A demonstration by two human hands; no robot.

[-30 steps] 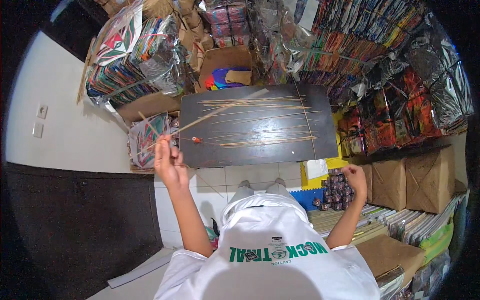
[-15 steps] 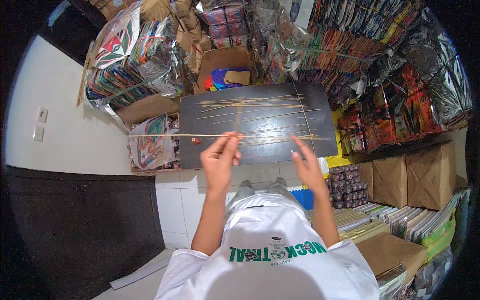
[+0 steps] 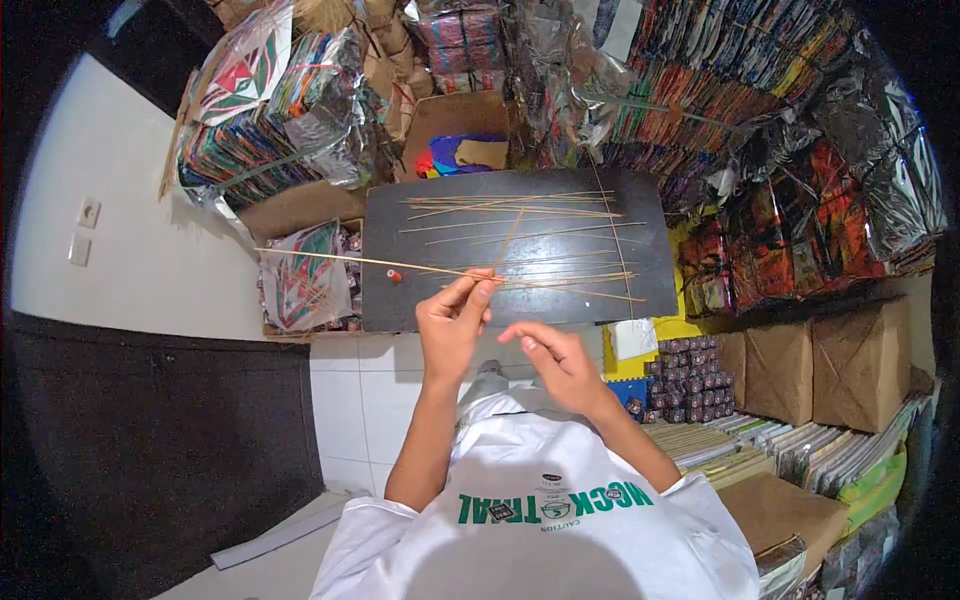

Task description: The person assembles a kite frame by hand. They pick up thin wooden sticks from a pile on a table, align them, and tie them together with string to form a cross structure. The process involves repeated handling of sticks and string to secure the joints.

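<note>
My left hand (image 3: 455,318) pinches a long thin bamboo stick (image 3: 360,260) near its middle, over the near part of the dark table (image 3: 395,315). A shorter stick (image 3: 512,232) slants up and away from the same pinch, crossing the long one. Closer to my body, my right hand (image 3: 560,368) is apart from the sticks, its fingers curled with the thumb against the index finger. Whatever they might hold is too fine to make out. Several loose bamboo sticks (image 3: 540,208) lie across the tabletop. Left of my left hand sits a small orange-red spool (image 3: 393,275).
Left of the table, a box holds plastic-wrapped printed sheets (image 3: 305,275). An open cardboard box (image 3: 460,115) stands behind it. Tall wrapped bundles (image 3: 700,90) crowd the back and right. Brown parcels (image 3: 860,360) and stacked small dark pieces (image 3: 690,380) stand at the right.
My right hand has come from the table's near right edge in toward my body, its fingers curling. The long stick in my left hand has tilted, its right end now lower.
</note>
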